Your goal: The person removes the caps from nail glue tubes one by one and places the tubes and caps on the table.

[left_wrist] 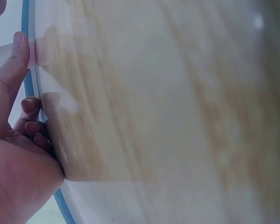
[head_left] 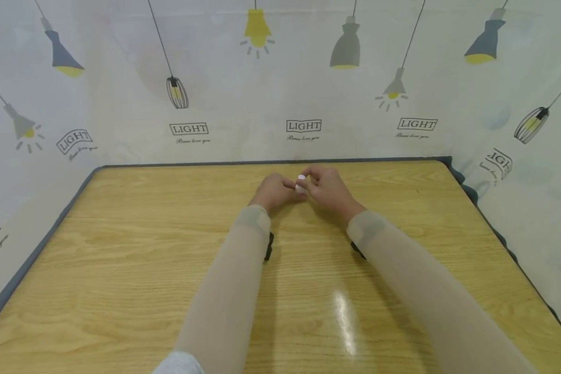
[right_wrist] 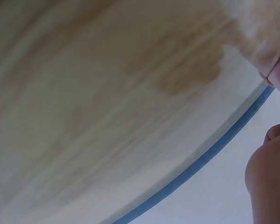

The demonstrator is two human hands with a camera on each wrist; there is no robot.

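Note:
A small white cylindrical container (head_left: 301,189) with a round white top stands between the two hands near the far edge of the table. My left hand (head_left: 277,191) grips its lower part; in the left wrist view, the thumb (left_wrist: 18,50) lies across the pale container (left_wrist: 4,57). From the other side, my right hand (head_left: 328,188) pinches it close to the top with thumb and fingertips. In the right wrist view only part of the right hand (right_wrist: 273,170) appears at the edge, and most of the container is hidden there.
The wood-grain table (head_left: 168,259) has a dark blue edge strip (head_left: 191,164). Behind it and along both sides hangs a pale cloth (head_left: 243,93) printed with lamps. Dark wrist straps (head_left: 268,247) show beneath the sleeves.

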